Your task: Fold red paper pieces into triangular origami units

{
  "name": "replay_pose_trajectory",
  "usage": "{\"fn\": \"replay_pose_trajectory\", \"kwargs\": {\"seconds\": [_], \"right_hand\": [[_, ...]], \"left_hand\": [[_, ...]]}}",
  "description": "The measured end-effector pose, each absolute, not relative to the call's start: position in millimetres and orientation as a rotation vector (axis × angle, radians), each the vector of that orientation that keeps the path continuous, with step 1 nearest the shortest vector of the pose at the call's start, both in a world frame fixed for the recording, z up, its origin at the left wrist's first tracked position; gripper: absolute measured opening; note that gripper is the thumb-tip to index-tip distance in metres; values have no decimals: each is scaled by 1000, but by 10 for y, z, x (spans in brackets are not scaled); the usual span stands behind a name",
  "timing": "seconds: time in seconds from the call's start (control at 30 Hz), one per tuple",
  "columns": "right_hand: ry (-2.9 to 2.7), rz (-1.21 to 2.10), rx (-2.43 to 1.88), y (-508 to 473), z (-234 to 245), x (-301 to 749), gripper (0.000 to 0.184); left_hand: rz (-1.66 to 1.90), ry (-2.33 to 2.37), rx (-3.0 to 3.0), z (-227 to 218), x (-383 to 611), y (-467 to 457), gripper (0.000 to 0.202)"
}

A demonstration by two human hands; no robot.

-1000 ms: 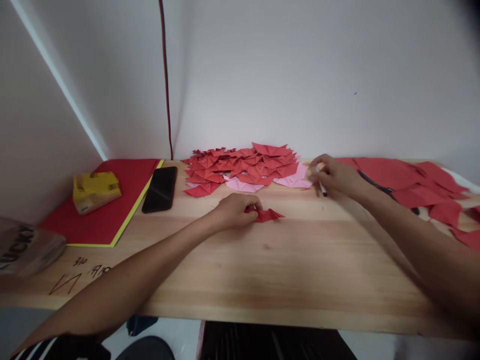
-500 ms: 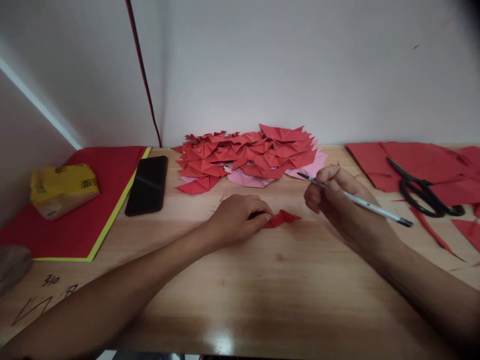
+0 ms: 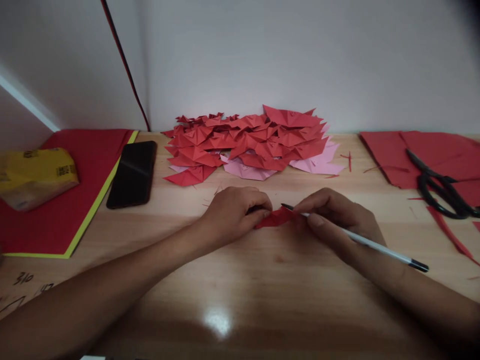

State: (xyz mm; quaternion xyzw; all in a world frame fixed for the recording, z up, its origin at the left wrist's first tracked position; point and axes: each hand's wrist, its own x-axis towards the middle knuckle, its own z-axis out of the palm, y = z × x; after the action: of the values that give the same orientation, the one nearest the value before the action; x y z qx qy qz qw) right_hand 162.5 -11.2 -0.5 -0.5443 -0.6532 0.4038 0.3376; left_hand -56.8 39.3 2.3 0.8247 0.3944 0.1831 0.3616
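A small folded red paper piece (image 3: 276, 218) lies on the wooden table in the middle of the head view. My left hand (image 3: 240, 210) is closed on its left end, fingers and thumb pinching it near the tabletop. From the right, my right hand (image 3: 337, 220) grips a thin white pen (image 3: 378, 246) with a dark tip and a black end cap. The pen's tip is at the upper right part of the folded paper, and the right fingers are at the paper's right end; whether they press on it I cannot tell.
Behind the hands, a pile of folded red and pink paper pieces (image 3: 255, 145) lies by the wall. Black-handled scissors (image 3: 444, 192) rest on red paper sheets (image 3: 397, 155) at right, near scraps. A phone (image 3: 132, 174), a yellow packet (image 3: 41, 175) and a red sheet (image 3: 93, 165) are at left.
My right hand has come left and down with the pen, bringing its tip to the folded paper. My left hand keeps its hold on the paper. The view has shifted slightly right.
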Motion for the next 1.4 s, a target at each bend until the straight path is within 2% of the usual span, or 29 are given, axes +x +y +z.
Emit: {"fn": "replay_pose_trajectory", "kwargs": {"seconds": [0.17,0.47,1.4], "right_hand": [[-1770,866,-1567,-125,-5,1610,23],[-1962,732,-1619,-142,38,1590,19],[-2104,691,-1525,-90,51,1556,17]], "left_hand": [[462,1021,2112,26,-561,392,16],[473,1043,2103,52,-555,374,16],[464,1021,2124,76,-556,369,18]]}}
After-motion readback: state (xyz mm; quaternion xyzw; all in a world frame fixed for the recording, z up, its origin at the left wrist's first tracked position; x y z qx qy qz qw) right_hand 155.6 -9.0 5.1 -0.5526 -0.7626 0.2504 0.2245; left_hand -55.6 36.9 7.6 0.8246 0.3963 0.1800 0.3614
